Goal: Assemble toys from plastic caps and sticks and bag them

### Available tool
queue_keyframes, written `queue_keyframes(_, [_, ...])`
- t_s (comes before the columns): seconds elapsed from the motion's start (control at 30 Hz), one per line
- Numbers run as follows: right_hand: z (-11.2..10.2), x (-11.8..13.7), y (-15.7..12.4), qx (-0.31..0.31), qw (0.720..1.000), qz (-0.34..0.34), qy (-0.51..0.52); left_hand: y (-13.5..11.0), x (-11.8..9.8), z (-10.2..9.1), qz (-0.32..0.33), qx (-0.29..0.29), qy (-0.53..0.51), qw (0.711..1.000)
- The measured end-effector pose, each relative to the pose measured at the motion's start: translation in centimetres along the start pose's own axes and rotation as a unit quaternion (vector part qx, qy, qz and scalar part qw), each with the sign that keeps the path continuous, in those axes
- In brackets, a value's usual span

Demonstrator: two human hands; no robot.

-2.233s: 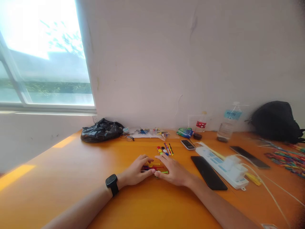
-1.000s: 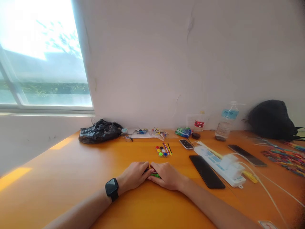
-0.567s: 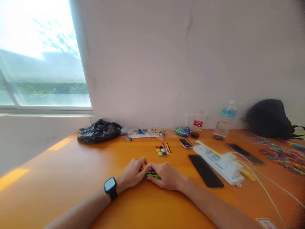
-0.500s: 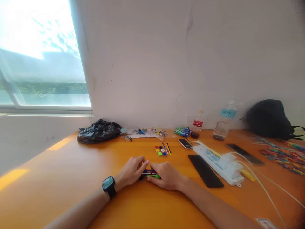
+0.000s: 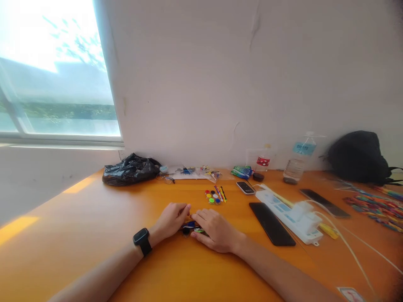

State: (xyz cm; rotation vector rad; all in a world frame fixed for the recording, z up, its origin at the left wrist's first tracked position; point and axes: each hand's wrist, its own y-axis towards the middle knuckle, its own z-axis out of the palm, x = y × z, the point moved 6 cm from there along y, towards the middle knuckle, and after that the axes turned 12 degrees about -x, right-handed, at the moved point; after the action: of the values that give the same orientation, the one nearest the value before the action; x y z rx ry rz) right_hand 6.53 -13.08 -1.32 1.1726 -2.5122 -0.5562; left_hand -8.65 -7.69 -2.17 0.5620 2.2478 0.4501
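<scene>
Your left hand [image 5: 170, 219] and right hand [image 5: 215, 230] nearly meet, fingers [image 5: 202, 216] bent, your forearms [image 5: 105, 266] slanting inward from either side.

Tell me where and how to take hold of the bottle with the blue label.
I'd wrap the right hand around the bottle just below its blue label, coming from the front: it stands upright, its body looks round, with the wall behind and the black bag to its right.
</scene>
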Motion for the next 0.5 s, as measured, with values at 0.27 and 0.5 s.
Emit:
queue_keyframes(0.27, [-0.7,-0.2,-0.1,-0.022,1.0,0.01,-0.02,2.8,1.6,-1.8,0.032,-0.026,0.09,0.995])
queue_keyframes(0.5, [-2.0,-0.4,0.1,-0.084,0.996,0.015,0.017,10.2,3.6,1.0,-0.076,-0.036,-0.056,0.995])
